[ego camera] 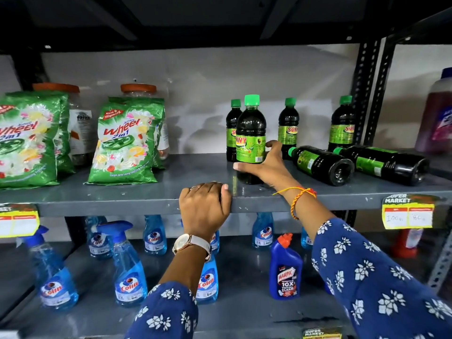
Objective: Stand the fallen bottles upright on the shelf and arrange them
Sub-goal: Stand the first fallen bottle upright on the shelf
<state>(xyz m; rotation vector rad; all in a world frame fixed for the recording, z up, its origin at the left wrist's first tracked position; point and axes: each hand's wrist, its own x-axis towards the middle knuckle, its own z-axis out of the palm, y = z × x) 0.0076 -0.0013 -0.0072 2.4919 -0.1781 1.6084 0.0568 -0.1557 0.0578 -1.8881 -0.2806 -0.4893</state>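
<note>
Dark bottles with green caps and green labels stand on the grey shelf [151, 194]. My right hand [264, 165] grips the lower part of one upright bottle [250, 128] near the shelf's front. Behind it stand three more: one [232, 128] just left, one [288, 126] to the right, one [342, 123] further right. Two bottles lie on their sides at the right, one [322, 165] with its base toward me, the other [384, 165] beyond it. My left hand [204, 206] is curled over the shelf's front edge, holding no bottle.
Green Wheel detergent bags [127, 140] and jars with orange lids stand at the shelf's left. A pink bottle [437, 113] stands in the adjoining bay at the right. Below are blue Colin spray bottles [129, 270] and a Harpic bottle [285, 270]. Yellow price tags hang on the shelf edge.
</note>
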